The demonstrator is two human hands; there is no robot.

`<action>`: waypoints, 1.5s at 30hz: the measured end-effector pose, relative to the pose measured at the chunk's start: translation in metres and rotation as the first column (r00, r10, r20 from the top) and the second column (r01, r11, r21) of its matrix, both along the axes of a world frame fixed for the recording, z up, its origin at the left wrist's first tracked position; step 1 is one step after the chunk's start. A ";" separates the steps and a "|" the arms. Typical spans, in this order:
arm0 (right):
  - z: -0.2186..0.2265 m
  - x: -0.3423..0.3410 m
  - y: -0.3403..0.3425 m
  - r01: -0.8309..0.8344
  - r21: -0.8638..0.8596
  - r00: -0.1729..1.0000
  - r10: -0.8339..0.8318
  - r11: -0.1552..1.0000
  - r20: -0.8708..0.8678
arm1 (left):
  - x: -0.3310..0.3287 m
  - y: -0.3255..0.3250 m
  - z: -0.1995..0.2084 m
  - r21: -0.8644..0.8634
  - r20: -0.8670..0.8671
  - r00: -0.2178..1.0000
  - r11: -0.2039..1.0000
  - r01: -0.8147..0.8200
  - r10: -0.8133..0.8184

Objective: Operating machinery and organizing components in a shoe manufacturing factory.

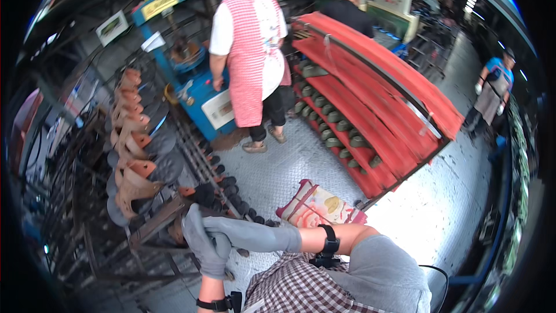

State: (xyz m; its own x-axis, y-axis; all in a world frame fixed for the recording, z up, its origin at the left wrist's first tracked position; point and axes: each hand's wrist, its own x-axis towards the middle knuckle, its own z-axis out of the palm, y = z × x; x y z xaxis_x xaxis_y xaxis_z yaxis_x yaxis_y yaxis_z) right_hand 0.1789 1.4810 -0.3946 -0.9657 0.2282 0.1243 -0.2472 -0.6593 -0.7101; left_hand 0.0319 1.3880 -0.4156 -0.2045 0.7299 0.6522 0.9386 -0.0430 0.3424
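A: Status of L hand [200, 240], pls?
B: Gloved, raised, in contact w/ R hand [231, 233]. Can't tell L finger grip.
A: And R?
B: Laid across L; fingers partly hidden, can't tell if clenched.
A: Location of grey gloves [263, 233]?
B: On both hands, over all fingers.
A: Adj. items?
B: Just L of fingers, metal rack [161, 220] w/ brown curved parts [136, 188]; beyond fingers, to R, flowered fabric item [321, 207] on floor [269, 165].

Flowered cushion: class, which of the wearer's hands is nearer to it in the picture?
Right. The right hand is below and left of the flowered cushion in the picture; the left hand is farther left, against the right.
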 end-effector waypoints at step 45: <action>-0.259 0.197 0.004 0.485 0.844 0.026 -0.968 0.230 0.249 | -0.153 -0.034 -0.035 0.247 0.669 0.671 0.756 -0.606 0.320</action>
